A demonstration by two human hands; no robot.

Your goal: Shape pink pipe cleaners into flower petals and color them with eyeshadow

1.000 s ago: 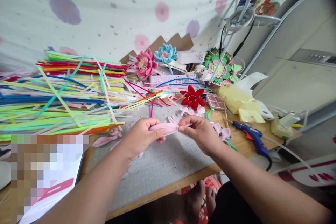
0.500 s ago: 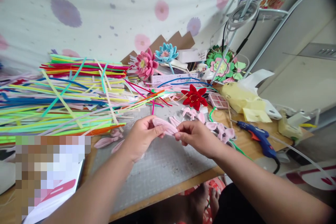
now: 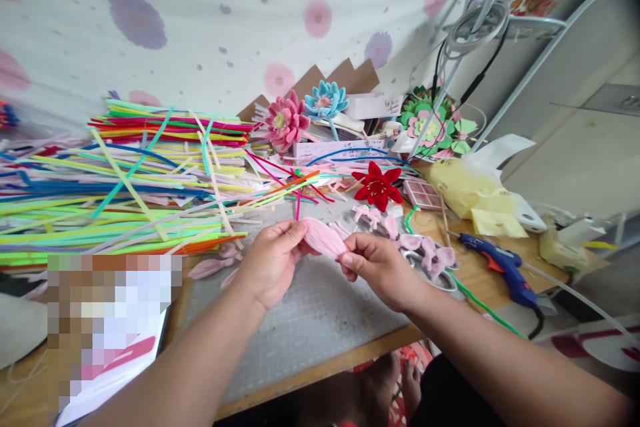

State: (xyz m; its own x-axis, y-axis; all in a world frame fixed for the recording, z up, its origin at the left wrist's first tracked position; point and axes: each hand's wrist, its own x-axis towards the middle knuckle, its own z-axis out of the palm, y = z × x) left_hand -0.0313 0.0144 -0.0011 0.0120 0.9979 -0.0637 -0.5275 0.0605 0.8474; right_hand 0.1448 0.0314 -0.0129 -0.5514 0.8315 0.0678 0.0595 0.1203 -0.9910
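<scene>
There are two hands (image 3: 274, 260); one held petal (image 3: 323, 238); one blue flower (image 3: 326, 100); one glue gun (image 3: 511, 270); seemingly dozens of pipe cleaners (image 3: 145, 180).

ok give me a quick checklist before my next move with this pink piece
1. Left hand gripping the pink petal-shaped piece: ok, at its left end.
2. Right hand gripping it too: ok, pinching the opposite end.
3. Blue glue gun apart from both hands: ok, it lies off to the right.
4. Glue gun hot: cannot tell.
5. Grey mat free of loose bits: not ok, pink pieces lie at its far left corner.
</scene>
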